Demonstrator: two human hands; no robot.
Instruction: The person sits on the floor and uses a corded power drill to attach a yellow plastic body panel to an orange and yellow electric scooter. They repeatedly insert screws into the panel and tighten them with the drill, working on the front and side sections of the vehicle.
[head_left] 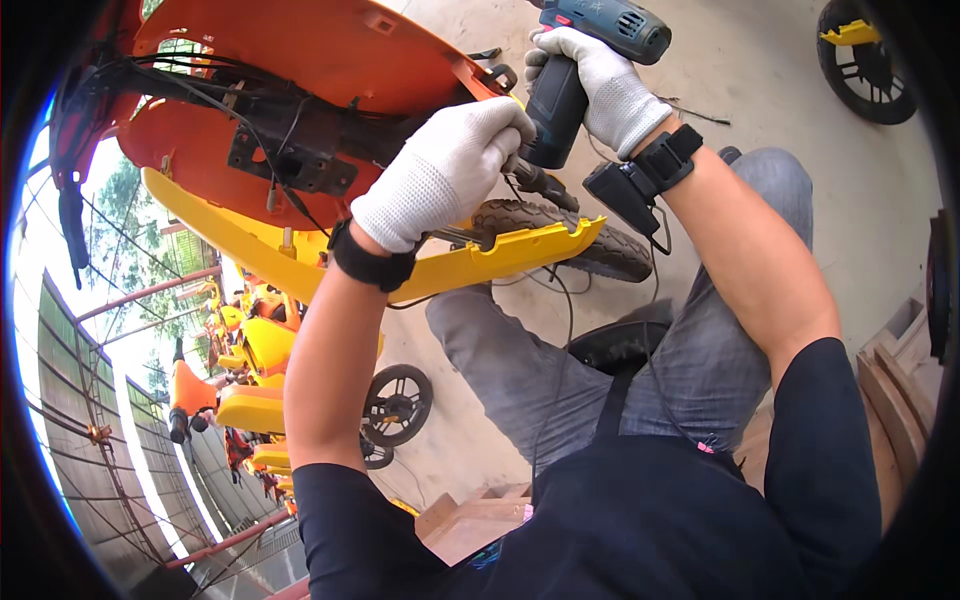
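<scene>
The right hand's gloved fingers (543, 52) are wrapped around the upper grip of a teal-and-black power drill (608, 28), closed firmly on it. The left hand (450, 165), gloved too, has its fingers curled in toward the thumb beside the drill's base; whether they pinch something small or touch that base cannot be told from this angle. For good handling, the right fingers would do best to keep the trigger unpressed while the left fingers are so near, and to steady the drill with a straight wrist; the left fingers should stay clear of the chuck end, which runs out of view.

The drill lies within the right fingers and up to the right of the left ones, its base hanging toward them. Just below the left fingertips is a dark metal shaft (545, 186), and a little further below, a black tyre (615, 252). Beneath the left hand stretches a yellow panel (490, 262). Left of those fingers stands a large orange shell (300, 55), with a black frame (310, 135) and loose cables across it. Well apart, far right of the right fingers, is a loose wheel (868, 75).
</scene>
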